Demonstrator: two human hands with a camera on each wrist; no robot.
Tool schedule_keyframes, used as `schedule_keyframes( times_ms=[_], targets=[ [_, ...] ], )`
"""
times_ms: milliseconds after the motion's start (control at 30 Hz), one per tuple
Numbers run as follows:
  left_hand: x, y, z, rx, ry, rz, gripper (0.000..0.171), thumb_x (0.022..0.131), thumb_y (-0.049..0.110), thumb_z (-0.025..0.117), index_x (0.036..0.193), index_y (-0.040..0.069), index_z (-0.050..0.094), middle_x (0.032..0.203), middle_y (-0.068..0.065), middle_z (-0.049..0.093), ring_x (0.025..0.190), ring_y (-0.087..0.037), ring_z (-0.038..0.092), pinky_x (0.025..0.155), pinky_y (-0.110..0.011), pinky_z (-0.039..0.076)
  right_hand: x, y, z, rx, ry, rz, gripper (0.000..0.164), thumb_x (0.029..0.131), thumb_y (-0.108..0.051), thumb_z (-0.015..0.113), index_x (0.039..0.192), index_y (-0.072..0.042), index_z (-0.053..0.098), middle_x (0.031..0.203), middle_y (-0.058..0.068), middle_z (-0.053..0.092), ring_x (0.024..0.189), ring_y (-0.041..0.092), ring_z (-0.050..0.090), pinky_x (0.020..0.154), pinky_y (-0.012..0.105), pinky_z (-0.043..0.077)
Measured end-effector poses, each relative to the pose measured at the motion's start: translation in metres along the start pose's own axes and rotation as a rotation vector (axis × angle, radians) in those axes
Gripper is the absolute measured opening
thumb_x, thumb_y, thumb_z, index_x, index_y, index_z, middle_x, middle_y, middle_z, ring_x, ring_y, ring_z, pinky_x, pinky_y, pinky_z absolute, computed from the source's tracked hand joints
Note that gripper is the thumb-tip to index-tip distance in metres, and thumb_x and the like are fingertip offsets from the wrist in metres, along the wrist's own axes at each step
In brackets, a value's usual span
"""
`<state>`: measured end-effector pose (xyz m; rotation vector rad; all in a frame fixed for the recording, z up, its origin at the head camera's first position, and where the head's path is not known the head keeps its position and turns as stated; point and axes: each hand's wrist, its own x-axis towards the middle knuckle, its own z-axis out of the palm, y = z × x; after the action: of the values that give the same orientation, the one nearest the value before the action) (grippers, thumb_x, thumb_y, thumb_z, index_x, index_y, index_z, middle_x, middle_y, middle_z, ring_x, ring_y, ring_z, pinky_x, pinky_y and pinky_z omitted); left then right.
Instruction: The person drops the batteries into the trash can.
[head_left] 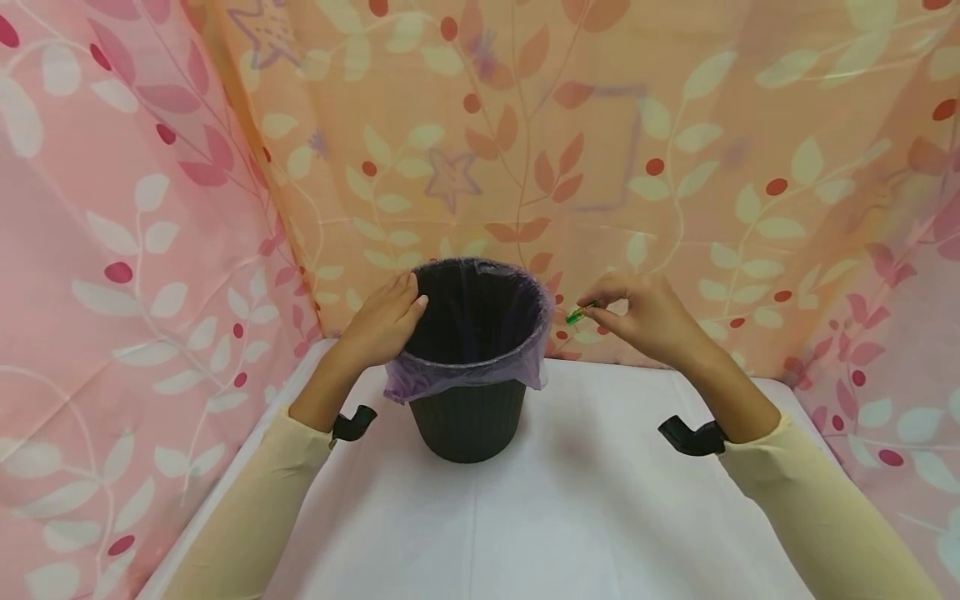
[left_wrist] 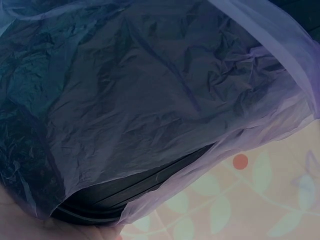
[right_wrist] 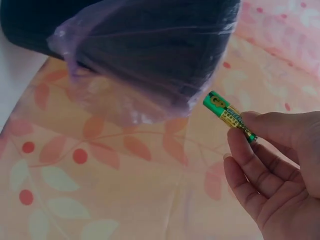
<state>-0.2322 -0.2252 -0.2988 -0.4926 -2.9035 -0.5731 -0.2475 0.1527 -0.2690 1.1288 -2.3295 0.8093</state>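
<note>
A dark bin (head_left: 468,425) stands upright with a thin purple bag (head_left: 457,379) lining it and folded outward over its rim. My left hand (head_left: 378,321) rests on the rim's left side, fingers fairly straight and thumb reaching over the edge. Along the bottom of the left wrist view, part of that hand (left_wrist: 25,222) touches the bin's dark edge. Right of the bin, at about rim height, my right hand (head_left: 645,317) pinches a green and gold battery (right_wrist: 220,106) between thumb and fingers. The battery is clear of the bin, its free end pointing toward it.
White cloth covers the table (head_left: 465,533) under the bin. Patterned cloth hangs behind as an orange back wall (head_left: 600,167), with pink side walls (head_left: 67,250) close on both sides. A black wrist mount (head_left: 690,437) juts inward from the right sleeve.
</note>
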Motion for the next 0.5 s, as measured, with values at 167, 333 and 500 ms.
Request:
schedule_keyframes(
  times_ms=[167, 333, 500],
  targets=[
    [-0.001, -0.001, 0.002, -0.002, 0.002, -0.003, 0.062, 0.111, 0.033, 0.027, 0.156, -0.010, 0.020, 0.166, -0.024, 0.015, 0.156, -0.034, 0.005, 0.126, -0.047, 0.003, 0.009, -0.015, 0.000, 0.055, 0.027, -0.016, 0.019, 0.083, 0.002, 0.082, 0.095, -0.013, 0.081, 0.090, -0.005, 0.076, 0.079, 0.010, 0.069, 0.061, 0.017, 0.050],
    [0.000, -0.001, 0.002, 0.005, 0.001, 0.000, 0.063, 0.111, 0.033, 0.026, 0.156, -0.010, 0.020, 0.165, -0.025, 0.015, 0.155, -0.035, 0.006, 0.126, -0.047, 0.004, 0.021, -0.027, 0.008, 0.122, 0.003, -0.019, 0.017, 0.084, -0.001, 0.082, 0.095, -0.014, 0.080, 0.091, -0.005, 0.076, 0.080, 0.008, 0.068, 0.070, 0.020, 0.051],
    [0.001, -0.002, 0.002, 0.006, 0.007, 0.005, 0.062, 0.111, 0.033, 0.026, 0.156, -0.010, 0.020, 0.165, -0.025, 0.016, 0.155, -0.035, 0.005, 0.126, -0.047, 0.003, 0.034, -0.035, 0.020, 0.162, -0.032, -0.002, 0.013, 0.085, -0.002, 0.080, 0.095, -0.010, 0.080, 0.091, -0.003, 0.076, 0.080, 0.011, 0.069, 0.070, 0.022, 0.050]
  ],
)
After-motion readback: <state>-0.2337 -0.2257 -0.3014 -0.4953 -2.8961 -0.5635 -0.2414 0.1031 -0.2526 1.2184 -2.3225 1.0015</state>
